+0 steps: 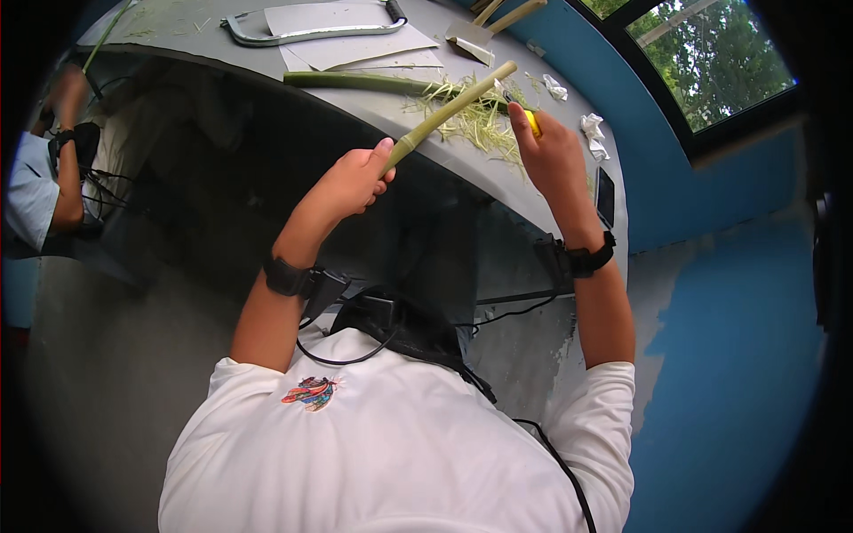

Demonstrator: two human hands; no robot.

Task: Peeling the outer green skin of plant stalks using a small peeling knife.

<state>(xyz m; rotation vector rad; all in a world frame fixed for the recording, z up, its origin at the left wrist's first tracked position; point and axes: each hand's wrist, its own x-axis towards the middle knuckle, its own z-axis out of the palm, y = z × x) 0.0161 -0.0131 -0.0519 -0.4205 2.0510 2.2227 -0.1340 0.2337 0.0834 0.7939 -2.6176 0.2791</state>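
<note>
My left hand is wrapped round the lower end of a peeled bamboo stick, which slants up and to the right over the table edge. Most of its surface is pale, with a joint ring just above my thumb. In my right hand is a knife with a yellow handle. Its blade is small and partly blurred, close to the stick's upper part; whether it touches cannot be made out. Pale green shavings lie heaped on the table below and behind the stick.
Across the grey table lie a dark green bamboo pole, white paper sheets, a hacksaw, wooden-handled tools, crumpled tissue and a phone. Another person works at far left. Cables hang from my wrists.
</note>
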